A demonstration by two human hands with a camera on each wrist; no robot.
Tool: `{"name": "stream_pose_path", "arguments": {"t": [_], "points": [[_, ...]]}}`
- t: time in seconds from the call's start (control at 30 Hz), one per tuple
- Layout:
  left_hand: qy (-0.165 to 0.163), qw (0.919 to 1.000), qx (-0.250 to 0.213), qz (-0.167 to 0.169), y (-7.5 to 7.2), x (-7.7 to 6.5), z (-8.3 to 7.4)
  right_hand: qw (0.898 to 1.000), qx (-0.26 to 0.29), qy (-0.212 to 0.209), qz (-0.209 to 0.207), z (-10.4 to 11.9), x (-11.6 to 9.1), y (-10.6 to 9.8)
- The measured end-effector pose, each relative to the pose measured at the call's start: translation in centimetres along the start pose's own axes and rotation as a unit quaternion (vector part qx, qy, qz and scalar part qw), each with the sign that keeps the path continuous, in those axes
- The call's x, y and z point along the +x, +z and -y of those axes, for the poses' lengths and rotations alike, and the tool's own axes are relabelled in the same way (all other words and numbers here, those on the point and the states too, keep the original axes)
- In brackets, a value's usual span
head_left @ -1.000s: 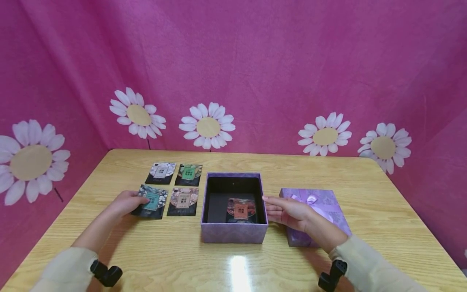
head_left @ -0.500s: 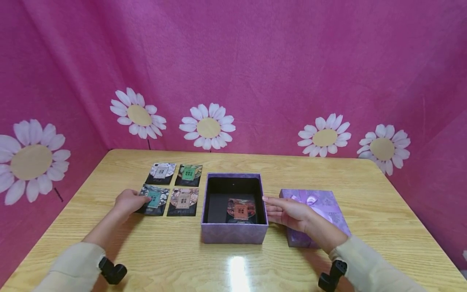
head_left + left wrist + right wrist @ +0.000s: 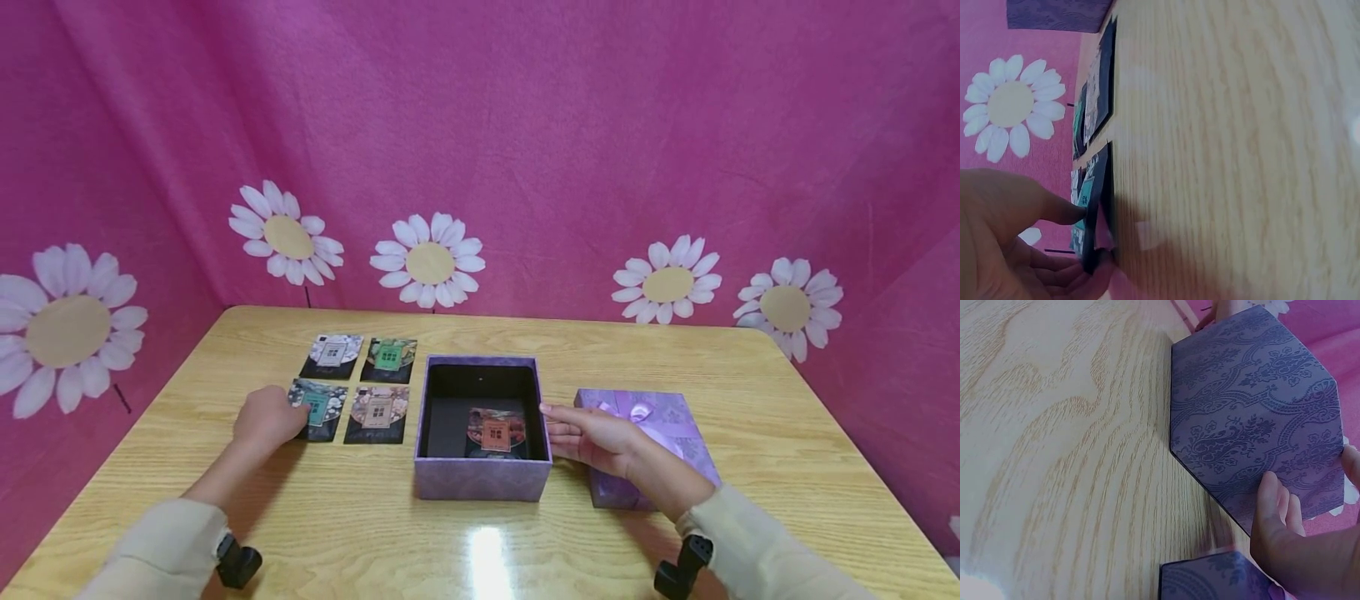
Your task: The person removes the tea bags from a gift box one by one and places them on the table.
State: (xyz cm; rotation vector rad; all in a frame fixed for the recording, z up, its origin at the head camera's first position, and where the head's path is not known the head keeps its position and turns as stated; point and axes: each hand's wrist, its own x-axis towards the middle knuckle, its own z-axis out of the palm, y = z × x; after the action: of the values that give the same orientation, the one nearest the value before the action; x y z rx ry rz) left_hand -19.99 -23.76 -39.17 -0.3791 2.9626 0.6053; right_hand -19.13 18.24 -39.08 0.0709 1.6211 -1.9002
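My left hand [image 3: 266, 418] pinches the near left corner of a flat sachet with a teal label [image 3: 326, 408]. In the left wrist view, the thumb lies on the printed face and fingers reach under the sachet [image 3: 1101, 178], whose gripped edge is raised off the table. My right hand [image 3: 600, 437] rests with straight fingers against the right wall of an uncovered purple box [image 3: 482, 481]. Its thumb is at the rim, and in the right wrist view the fingertips touch the patterned wall [image 3: 1229, 425]. Inside the box, a red-labelled sachet [image 3: 495, 435] lies on the dark floor.
A pink-labelled sachet [image 3: 377, 414] lies right of the teal one. Behind them are a white-labelled sachet [image 3: 332, 357] and a green-labelled one [image 3: 388, 360]. The purple lid with a bow [image 3: 686, 417] sits right of the box, partly beneath my right forearm. A pink flowered curtain [image 3: 540, 167] backs the table.
My left hand has moved slightly right, and the teal-labelled sachet has shifted right and back, now more in line with the others. The right hand and box have stayed put.
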Motion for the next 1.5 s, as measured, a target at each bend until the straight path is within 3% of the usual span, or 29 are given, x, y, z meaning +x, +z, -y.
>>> {"name": "stream_pose_path", "arguments": {"t": [0.23, 0.47, 0.7, 1.07, 1.27, 1.5], "points": [[-0.010, 0.9972, 0.075, 0.005, 0.1, -0.1, -0.3, 1.000, 0.001, -0.001, 0.007, -0.2, 0.2, -0.1], [-0.011, 0.9965, 0.083, 0.001, 0.1, 0.0, -0.6, 1.000, 0.007, 0.006, -0.002, -0.3, 0.0, 0.0], [0.045, 0.9965, 0.065, -0.027, -0.6, -0.4, -2.5, 1.000, 0.002, 0.003, -0.001, -0.1, 0.0, 0.2], [0.128, 0.9906, -0.034, -0.033, -1.2, -2.4, -6.9, 1.000, -0.003, 0.007, -0.002, 0.1, 0.1, 0.0], [0.166, 0.9812, -0.096, -0.020, -1.7, -3.6, -9.9, 1.000, -0.004, 0.001, 0.000, 0.1, 0.1, 0.0], [0.205, 0.9654, -0.162, -0.002, -1.4, -4.3, -12.9, 1.000, -0.003, 0.006, 0.001, 0.1, 0.2, 0.1]]}}
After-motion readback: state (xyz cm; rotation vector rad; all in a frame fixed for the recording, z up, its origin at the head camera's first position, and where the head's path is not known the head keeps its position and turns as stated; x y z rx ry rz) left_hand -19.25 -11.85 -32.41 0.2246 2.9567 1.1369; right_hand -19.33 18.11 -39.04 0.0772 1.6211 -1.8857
